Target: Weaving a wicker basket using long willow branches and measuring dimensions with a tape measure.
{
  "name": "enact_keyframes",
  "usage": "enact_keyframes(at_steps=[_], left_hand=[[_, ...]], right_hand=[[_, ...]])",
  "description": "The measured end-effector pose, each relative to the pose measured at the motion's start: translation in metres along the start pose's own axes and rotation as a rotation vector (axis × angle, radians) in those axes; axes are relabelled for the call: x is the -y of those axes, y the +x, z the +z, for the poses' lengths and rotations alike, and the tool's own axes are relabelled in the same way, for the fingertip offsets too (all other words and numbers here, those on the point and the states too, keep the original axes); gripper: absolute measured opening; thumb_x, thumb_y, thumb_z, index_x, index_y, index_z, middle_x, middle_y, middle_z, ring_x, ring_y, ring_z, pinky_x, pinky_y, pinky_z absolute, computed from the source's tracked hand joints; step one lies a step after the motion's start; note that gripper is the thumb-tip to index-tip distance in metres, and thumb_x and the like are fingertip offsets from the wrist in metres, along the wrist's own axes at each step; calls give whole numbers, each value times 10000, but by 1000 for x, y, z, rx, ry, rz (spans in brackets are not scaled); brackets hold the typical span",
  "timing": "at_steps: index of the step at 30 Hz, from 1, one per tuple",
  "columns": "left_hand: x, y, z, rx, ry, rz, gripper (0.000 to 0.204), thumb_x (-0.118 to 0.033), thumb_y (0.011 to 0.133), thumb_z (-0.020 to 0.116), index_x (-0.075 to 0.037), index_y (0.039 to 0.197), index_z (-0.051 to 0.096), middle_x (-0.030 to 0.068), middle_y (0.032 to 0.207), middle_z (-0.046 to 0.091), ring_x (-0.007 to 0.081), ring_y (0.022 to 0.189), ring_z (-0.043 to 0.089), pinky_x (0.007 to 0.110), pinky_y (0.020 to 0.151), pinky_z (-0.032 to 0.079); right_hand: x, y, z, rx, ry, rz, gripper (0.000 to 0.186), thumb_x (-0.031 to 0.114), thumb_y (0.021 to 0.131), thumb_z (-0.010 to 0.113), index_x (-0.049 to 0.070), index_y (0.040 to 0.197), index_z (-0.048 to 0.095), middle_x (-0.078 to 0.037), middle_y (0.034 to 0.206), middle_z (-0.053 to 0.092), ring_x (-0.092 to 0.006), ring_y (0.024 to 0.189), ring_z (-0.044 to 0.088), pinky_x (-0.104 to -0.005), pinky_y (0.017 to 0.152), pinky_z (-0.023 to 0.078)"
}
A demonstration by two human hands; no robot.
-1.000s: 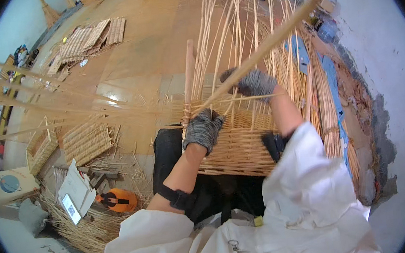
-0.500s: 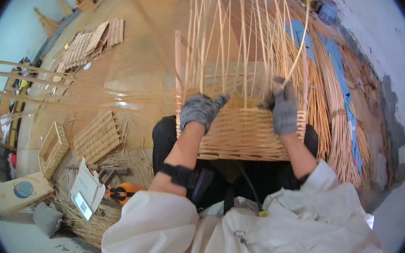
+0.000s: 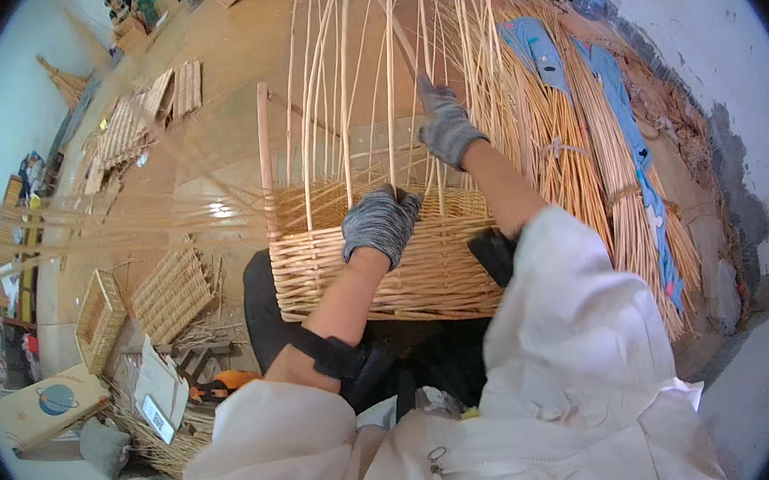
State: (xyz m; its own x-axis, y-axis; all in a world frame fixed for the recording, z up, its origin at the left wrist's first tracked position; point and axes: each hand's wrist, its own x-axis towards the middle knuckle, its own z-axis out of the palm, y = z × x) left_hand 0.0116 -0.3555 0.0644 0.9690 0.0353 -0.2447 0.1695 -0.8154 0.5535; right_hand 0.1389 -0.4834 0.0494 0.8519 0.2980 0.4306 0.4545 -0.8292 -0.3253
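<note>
A half-woven wicker basket [image 3: 332,278] rests across my lap, its tan front wall facing me. Several pale upright rods [image 3: 347,103] rise from its rim. My left hand [image 3: 381,228], in a grey knit glove, is closed over the front rim beside one upright; its fingertips are partly hidden. Higher and to the right, my right hand [image 3: 450,128], gloved the same way, pinches a long willow rod [image 3: 403,46] among the uprights. A bare wooden post [image 3: 266,145] stands at the basket's left corner.
Bundles of willow rods [image 3: 560,170] lie to the right beside blue cloth [image 3: 619,112]. At left are a woven panel [image 3: 171,290], a shallow wooden tray [image 3: 100,319], a cardboard box [image 3: 53,406] and a phone [image 3: 157,418]. Blurred long rods [image 3: 111,222] stick out leftward from the basket.
My right hand has gone from the right part of the rim up and leftward, with the rod in it. The basket sits further left in view, and my left hand remains at its rim.
</note>
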Motion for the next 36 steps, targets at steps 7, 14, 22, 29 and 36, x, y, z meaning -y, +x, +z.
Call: enact_keyframes(at_steps=[7,14,22,29,36], left_hand=[[18,32,-17,188,96,59,472,-446,702,627,-81,1000,598,155,950,608,262,922,571,351,832,422],[-33,1,1,-219,259,103,745,-593,721,512,-68,1236,397,185,1190,467,294,1110,442,360,917,350],[-76,-32,62,54,409,299,870,-656,638,517,-109,1289,336,188,1126,469,305,1111,399,442,1006,163],[-45,-33,103,-408,269,483,705,-526,662,567,-77,1193,450,252,1257,314,387,1208,238,494,1015,129],[-54,-29,108,-510,163,812,498,-406,673,582,4,947,510,161,894,490,311,901,461,460,874,309]], right_hand=[[-44,-143,-48,-215,1613,511,143,124,858,475,46,974,507,-44,684,548,-179,673,559,-280,648,467],[0,-146,-104,-331,1150,487,177,116,836,524,-4,966,536,-60,744,560,-160,663,566,-277,633,473],[-67,-62,-45,-376,18,-39,249,93,763,544,15,1000,537,-136,916,587,-253,968,511,-387,805,427],[-71,-160,-45,-738,1977,917,276,338,864,444,83,770,489,-35,527,416,-186,486,403,-358,611,397],[-29,-168,-56,-919,1915,1149,353,314,887,417,139,581,389,40,435,235,-143,371,215,-278,434,347]])
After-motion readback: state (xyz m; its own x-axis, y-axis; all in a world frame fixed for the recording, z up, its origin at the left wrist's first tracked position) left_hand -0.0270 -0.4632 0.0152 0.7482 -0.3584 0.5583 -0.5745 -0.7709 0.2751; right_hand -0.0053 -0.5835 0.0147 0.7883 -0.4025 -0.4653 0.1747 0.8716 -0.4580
